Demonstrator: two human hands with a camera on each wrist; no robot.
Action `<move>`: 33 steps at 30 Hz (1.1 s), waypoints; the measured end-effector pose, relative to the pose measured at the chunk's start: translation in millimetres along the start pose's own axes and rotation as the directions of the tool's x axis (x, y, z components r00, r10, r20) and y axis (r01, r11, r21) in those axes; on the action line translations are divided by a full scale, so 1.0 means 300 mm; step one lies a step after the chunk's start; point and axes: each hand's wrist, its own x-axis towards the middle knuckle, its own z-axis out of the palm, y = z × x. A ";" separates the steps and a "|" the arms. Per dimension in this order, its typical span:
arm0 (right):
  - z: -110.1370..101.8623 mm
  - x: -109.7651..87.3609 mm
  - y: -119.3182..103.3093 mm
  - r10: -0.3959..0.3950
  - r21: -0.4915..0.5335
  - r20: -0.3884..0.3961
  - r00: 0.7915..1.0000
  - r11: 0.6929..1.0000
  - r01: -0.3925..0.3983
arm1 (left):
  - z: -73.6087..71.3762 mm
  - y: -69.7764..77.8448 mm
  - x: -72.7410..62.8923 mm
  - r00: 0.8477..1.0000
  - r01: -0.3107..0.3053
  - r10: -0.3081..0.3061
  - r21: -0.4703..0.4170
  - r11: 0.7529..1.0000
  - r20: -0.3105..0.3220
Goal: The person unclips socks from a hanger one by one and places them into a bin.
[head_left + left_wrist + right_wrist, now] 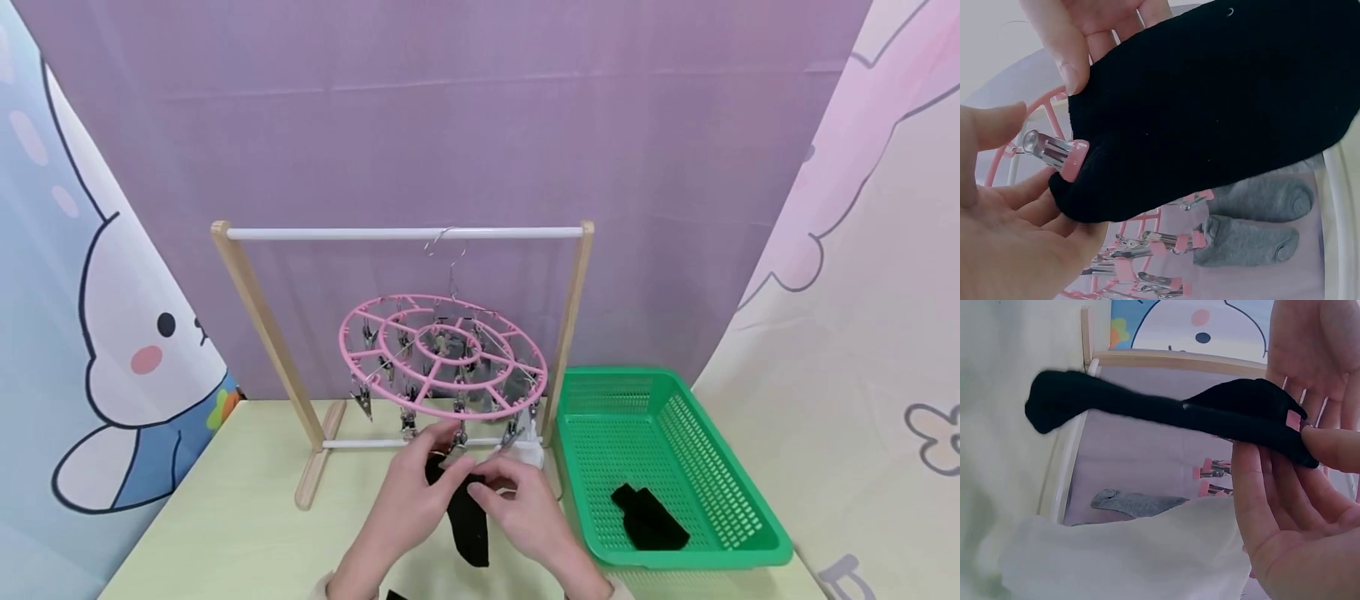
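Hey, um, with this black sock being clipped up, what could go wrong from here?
First, the clip overlaps only a little of the black sock at its edge, so the sock might slip once the right hand releases it. Second, the pink hanger hangs tilted from the white bar, so a tug could swing it. Third, the white cloth item is close to the right hand and could get brushed.

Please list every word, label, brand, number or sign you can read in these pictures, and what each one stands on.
No readable text in any view.
Black sock: a small pale mark, too small to tell whether it is lettering.
Right-hand printed backdrop: drawn outlines, no words I can make out.
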 end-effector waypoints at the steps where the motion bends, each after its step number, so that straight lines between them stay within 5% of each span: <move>1: -0.001 -0.001 -0.002 0.001 0.007 0.005 1.000 1.000 -0.001 | -0.002 0.001 0.003 1.000 0.005 -0.005 -0.006 1.000 0.006; 11: -0.005 -0.004 -0.014 0.012 0.072 0.036 0.999 0.997 -0.015 | -0.017 0.002 0.020 0.995 0.097 -0.096 -0.161 0.982 0.015; 24: 0.016 -0.004 -0.013 -0.023 0.114 0.005 1.000 0.993 0.022 | 0.000 -0.002 0.015 0.995 0.034 -0.061 -0.307 0.951 -0.078; 33: 0.024 -0.019 0.014 -0.029 0.022 0.032 0.999 0.999 0.028 | -0.018 -0.005 0.010 0.989 0.020 -0.064 -0.307 0.951 -0.135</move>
